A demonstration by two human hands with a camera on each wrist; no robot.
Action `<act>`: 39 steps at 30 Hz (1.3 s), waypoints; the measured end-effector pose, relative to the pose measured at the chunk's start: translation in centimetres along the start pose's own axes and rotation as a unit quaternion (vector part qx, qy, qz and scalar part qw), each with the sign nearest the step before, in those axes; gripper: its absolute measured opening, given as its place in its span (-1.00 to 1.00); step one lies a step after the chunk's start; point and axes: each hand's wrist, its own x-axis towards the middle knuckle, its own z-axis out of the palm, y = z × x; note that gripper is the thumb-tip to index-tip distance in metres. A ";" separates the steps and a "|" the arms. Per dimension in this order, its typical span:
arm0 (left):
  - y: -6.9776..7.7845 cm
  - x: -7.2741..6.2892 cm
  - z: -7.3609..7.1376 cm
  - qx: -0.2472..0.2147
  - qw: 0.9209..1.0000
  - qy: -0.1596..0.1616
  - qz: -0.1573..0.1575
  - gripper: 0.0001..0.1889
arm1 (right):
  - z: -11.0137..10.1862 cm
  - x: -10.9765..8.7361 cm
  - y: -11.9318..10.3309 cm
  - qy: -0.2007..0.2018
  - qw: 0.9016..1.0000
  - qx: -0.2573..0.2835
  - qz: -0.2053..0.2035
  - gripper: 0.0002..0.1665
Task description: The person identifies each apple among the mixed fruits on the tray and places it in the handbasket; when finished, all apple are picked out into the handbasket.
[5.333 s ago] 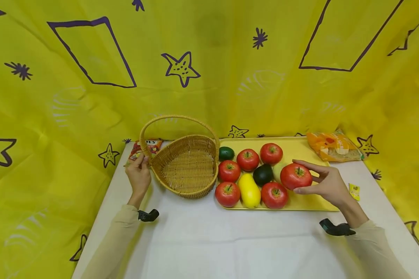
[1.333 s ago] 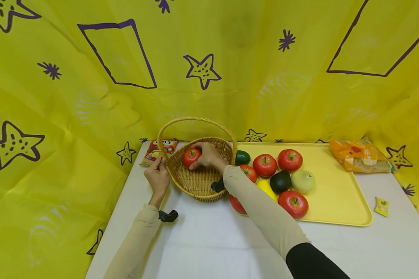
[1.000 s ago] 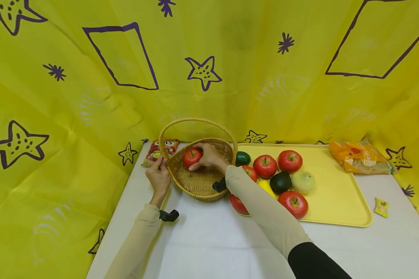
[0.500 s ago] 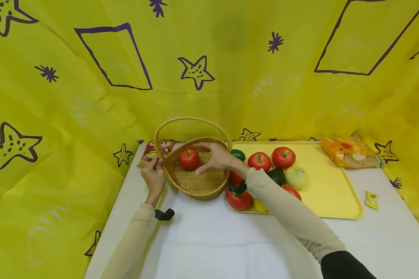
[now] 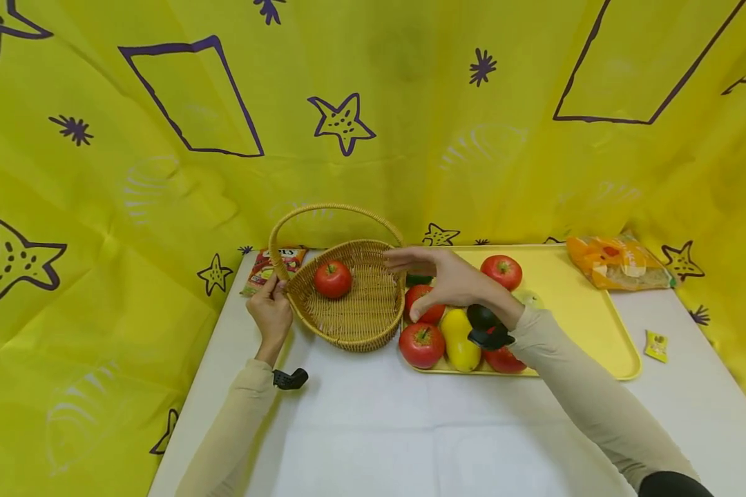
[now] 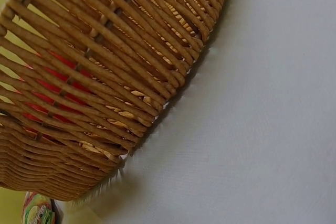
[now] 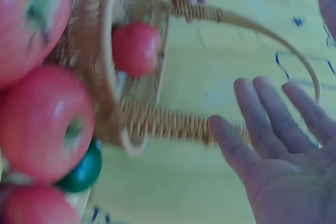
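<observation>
The right hand [image 5: 454, 279] is spread and holds nothing, hovering right of centre above the tray [image 5: 603, 324]; the left hand [image 5: 271, 314] grips the basket [image 5: 354, 317] rim at centre left, one tomato [image 5: 332, 279] inside. A careless sweep could knock fruit off. Several fruits are hidden under the wrist, and the right wrist view is blurred.

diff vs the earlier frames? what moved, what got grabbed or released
The right hand carried a red tomato from the yellow tray into the woven wicker basket, let it go, and has drawn back over the tray, open and empty. The left hand still grips the basket's handle base; the other produce stays on the tray.
</observation>
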 end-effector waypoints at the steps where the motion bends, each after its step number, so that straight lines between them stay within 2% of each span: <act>1: 0.0 0.0 0.0 -0.001 1.000 0.000 -0.002 -0.80 | -0.6 -0.7 0.1 0.010 1.000 0.000 0.000 0.26; 8: 0.0 -0.1 0.0 -0.008 1.000 -0.003 -0.007 -0.77 | -4.3 -5.0 1.6 0.113 0.993 -0.020 -0.002 0.03; 11: -0.1 -0.1 -0.1 -0.004 1.000 -0.005 -0.008 -0.76 | -5.9 -6.6 2.7 0.138 0.990 -0.025 0.001 0.02; 14: -0.1 -0.1 -0.3 0.001 1.000 -0.005 -0.011 -0.76 | -7.6 -7.9 4.1 0.147 0.989 -0.025 0.014 0.02; 20: -0.3 -0.1 -0.3 -0.013 1.000 -0.007 -0.008 -0.77 | -10.4 -10.2 6.6 0.140 0.988 -0.034 0.055 0.01; 24: -0.2 -0.1 -0.2 -0.027 1.000 -0.008 -0.007 -0.78 | -11.5 -11.3 8.0 0.120 0.986 -0.033 0.108 0.04; 31: 0.0 -0.2 -0.2 -0.019 1.000 -0.014 -0.013 -0.79 | -12.1 -12.4 9.5 0.086 0.980 -0.019 0.177 0.04; 39: -0.4 0.0 -0.2 -0.021 1.000 -0.018 -0.003 -0.82 | -12.3 -12.8 11.2 0.062 0.972 -0.026 0.227 0.01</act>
